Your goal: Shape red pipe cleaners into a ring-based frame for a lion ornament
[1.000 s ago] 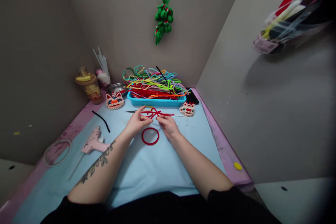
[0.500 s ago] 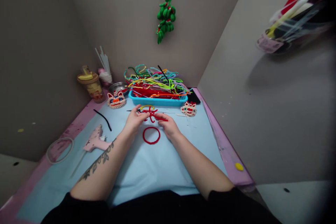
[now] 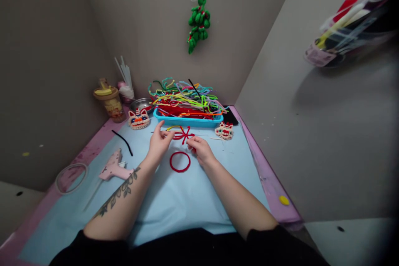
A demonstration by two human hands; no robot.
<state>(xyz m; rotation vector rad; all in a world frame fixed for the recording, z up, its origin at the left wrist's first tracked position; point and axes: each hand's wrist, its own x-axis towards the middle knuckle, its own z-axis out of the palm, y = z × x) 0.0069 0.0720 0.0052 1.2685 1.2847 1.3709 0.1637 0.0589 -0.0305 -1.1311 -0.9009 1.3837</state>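
Observation:
A star-like shape of crossed red pipe cleaners [image 3: 185,134] is held up between my hands, over the blue cloth. My left hand [image 3: 160,141] pinches its left side between thumb and forefinger. On the other side, my right hand [image 3: 202,149] has its fingertips closed on a right-hand arm of the shape. A ring of red pipe cleaner [image 3: 180,171] lies flat on the cloth just below. Partly hidden behind my left hand is a tool with a yellow handle [image 3: 174,127].
A blue tray [image 3: 190,122] heaped with coloured pipe cleaners stands at the back, with lion-head ornaments [image 3: 139,119] [image 3: 225,131] on either side. A pink glue gun [image 3: 112,167] and a black pipe cleaner [image 3: 122,141] lie left. A cup [image 3: 109,103] and metal bowl [image 3: 141,104] stand back left.
The red pipe-cleaner shape has shifted slightly right and turned, its arms now more spread to view. My right fingers have moved in their hold on it; the ring stays put.

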